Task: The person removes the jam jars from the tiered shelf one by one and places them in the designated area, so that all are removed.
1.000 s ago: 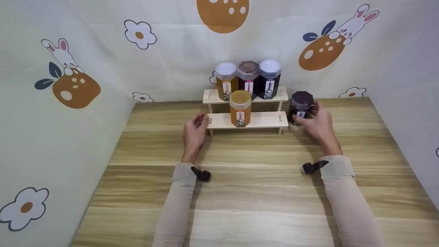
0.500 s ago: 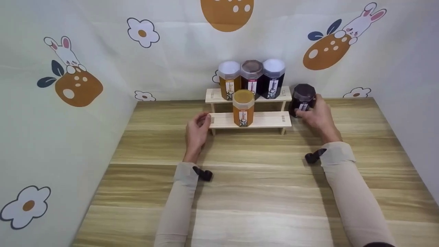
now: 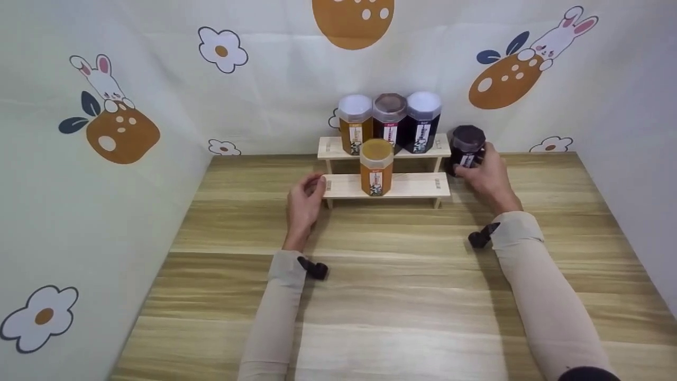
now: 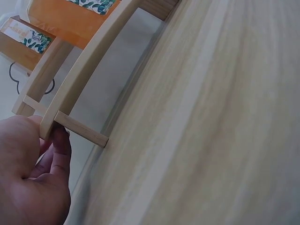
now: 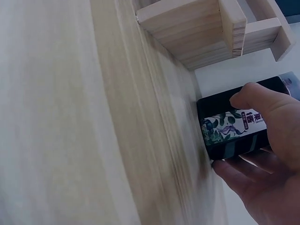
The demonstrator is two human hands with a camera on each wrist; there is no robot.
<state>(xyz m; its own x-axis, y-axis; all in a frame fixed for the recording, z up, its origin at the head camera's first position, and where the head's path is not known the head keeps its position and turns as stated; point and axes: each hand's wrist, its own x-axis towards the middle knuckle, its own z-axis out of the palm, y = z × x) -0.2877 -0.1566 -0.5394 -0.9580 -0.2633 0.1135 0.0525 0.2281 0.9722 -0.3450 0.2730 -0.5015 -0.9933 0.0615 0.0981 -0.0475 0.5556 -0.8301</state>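
Holding a dark jar [image 3: 466,150] in your right hand [image 3: 489,177], you have it just off the right end of the two-step wooden rack [image 3: 386,184], near the far edge of the table [image 3: 402,286]. Your thumb and fingers wrap around its labelled side, as the right wrist view shows [image 5: 236,129]; whether its base touches the wood or hangs just above it cannot be told. Gripping the side leaves the lid and base free, which would suit setting it down upright.

Your left hand [image 3: 302,203] is at the rack's left end, fingers curled against the lower step and its leg [image 4: 79,130], apparently to steady the light frame so it does not slide.

An amber jar [image 3: 376,166] stands upright near the middle of the lower step. Three more jars stand side by side on the upper step: an amber one with a white lid [image 3: 353,123], a dark red one [image 3: 389,120], and a near-black one with a white lid [image 3: 421,120]. A cloth backdrop printed with rabbits and flowers [image 3: 158,95] rises behind the table's far and left edges.
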